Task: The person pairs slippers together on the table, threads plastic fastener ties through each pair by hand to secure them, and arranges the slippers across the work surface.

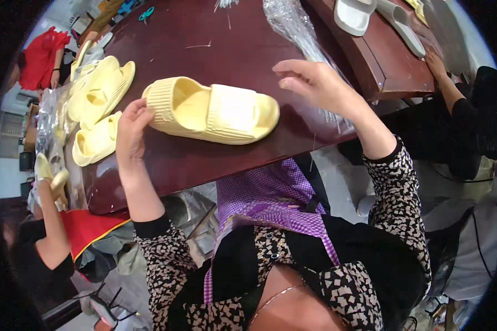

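Note:
Pale yellow ribbed slippers [229, 113], seemingly a pair fitted together in opposite directions, lie across the dark red table in front of me. At their left end, my left hand [133, 124] pinches the ribbed edge between thumb and fingers. My right hand [317, 85] hovers beyond their right end, thumb and index finger apart, with nothing visible between them. A bundle of thin clear plastic strands [331, 116] is partly hidden below my right hand.
More yellow slippers [102, 94] are piled at the table's left, beside clear plastic wrap [49, 116]. Clear plastic bags [290, 27] lie toward the back. Grey slippers [356, 16] rest on the adjoining table at right. Other people's arms [53, 220] are at both sides.

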`<state>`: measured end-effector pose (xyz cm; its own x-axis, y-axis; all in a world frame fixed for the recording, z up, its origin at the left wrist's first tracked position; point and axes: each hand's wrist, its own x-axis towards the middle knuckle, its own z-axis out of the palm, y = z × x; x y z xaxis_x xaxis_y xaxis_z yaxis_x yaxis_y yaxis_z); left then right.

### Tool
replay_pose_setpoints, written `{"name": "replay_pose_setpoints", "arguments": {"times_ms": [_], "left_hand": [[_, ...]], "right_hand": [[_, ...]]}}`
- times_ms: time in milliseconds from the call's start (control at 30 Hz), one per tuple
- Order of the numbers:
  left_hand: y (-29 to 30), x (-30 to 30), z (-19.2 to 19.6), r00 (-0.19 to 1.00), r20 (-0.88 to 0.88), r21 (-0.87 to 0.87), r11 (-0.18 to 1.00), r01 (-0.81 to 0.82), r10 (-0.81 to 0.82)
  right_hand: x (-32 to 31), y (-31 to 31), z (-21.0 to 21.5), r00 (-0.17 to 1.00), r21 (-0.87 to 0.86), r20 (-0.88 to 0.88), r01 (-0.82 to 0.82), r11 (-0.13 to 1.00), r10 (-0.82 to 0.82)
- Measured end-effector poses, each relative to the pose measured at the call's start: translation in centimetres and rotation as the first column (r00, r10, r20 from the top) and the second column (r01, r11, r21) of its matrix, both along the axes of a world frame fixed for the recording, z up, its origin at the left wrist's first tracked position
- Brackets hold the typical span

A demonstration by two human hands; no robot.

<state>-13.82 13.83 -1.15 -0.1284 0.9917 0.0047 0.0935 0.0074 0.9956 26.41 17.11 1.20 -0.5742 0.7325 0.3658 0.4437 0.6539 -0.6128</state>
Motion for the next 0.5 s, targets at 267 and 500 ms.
{"name": "replay_pose_setpoints", "arguments": {"times_ms": [267, 500], "left_hand": [[-2.0, 0.2, -1.0, 0.981, 0.185, 0.070, 0.994, -0.081, 0.066], [-3.2, -2.6, -0.6, 0.948, 0.114, 0.127, 0.942, -0.309, 0.296]], "right_hand": [[-3.3, -0.2, -2.0, 0.974, -0.660, -0.204, -0.062, 0.749, -0.099], [-1.1, 0.9, 0.5, 0.955, -0.568, -0.066, 0.204, 0.798, -0.290]]}}
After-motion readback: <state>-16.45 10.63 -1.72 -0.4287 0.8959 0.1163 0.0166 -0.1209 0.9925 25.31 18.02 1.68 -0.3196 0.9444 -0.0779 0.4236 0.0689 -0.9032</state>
